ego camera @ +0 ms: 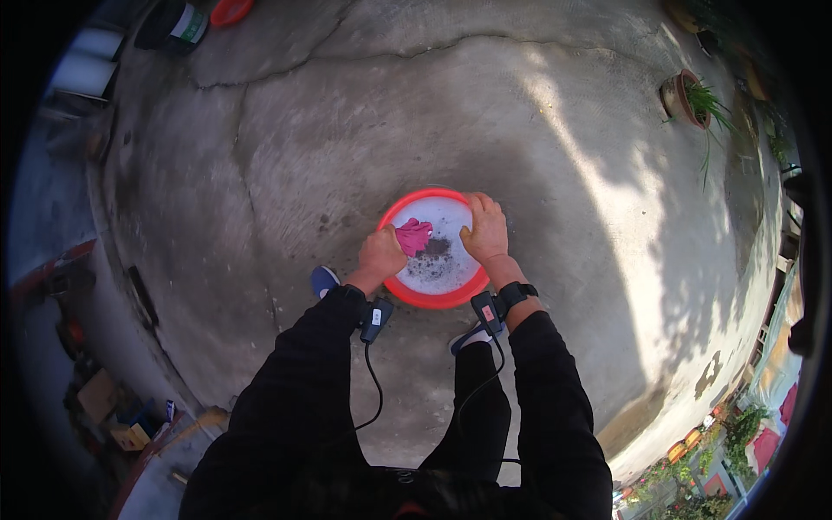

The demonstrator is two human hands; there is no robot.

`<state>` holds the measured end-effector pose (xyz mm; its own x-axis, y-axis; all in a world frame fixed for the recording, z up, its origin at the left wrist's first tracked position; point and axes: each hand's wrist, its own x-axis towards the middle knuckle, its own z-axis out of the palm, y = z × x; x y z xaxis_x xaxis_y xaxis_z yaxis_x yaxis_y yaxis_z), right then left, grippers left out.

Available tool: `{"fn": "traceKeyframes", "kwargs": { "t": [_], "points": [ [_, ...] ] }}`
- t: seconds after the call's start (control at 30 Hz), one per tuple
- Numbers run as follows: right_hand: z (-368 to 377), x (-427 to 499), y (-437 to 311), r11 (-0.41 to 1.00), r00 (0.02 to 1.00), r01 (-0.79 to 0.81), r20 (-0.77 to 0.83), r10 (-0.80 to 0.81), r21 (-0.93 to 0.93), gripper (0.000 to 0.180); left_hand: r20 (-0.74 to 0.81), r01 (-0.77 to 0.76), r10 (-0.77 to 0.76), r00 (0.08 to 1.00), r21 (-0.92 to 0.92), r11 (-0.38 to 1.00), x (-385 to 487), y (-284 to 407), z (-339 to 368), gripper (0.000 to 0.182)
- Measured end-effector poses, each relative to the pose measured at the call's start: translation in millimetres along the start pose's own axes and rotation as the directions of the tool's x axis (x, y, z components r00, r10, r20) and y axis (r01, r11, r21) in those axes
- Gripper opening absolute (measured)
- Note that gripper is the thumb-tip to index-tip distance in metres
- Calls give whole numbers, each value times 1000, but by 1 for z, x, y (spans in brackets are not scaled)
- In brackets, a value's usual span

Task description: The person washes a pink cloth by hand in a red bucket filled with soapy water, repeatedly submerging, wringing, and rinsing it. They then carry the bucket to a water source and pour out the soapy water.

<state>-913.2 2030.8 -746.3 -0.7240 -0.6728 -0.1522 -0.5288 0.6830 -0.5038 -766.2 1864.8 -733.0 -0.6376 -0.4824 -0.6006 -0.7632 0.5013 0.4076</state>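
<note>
A round red plastic basin (437,301) stands on the concrete floor between my feet and just ahead of them. White suds (429,208) cover most of the water in it, with a dark patch near the middle. At the basin's left side, my left hand (382,253) grips a bunched pink cloth (414,236) over the suds. My right hand (486,227) clasps the right rim, fingers over the outside and thumb inward. Whether the cloth touches the water is hard to tell.
A potted plant (686,99) stands at the far right. Toward the upper left are a black bucket (162,29) and a red plastic container (230,10). Cardboard boxes (99,394) lie at the lower left. Cables hang from devices strapped to both my wrists. Cracks cross the concrete floor (364,117).
</note>
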Motion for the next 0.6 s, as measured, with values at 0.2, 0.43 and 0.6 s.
{"fn": "traceKeyframes", "kwargs": {
  "t": [0.2, 0.43, 0.6],
  "points": [
    [65, 64, 56, 972, 913, -222, 334, 236, -80, 52, -110, 98, -87, 990, 97, 990, 25, -91, -66, 29],
    [112, 109, 49, 962, 760, -272, 615, 211, 6, 64, -176, 284, -239, 955, 299, 911, -36, -214, -155, 24],
    [91, 110, 45, 969, 760, -195, 601, 248, -153, 64, -206, 413, -360, 910, 367, 834, -108, -277, -195, 24]
  ]
}}
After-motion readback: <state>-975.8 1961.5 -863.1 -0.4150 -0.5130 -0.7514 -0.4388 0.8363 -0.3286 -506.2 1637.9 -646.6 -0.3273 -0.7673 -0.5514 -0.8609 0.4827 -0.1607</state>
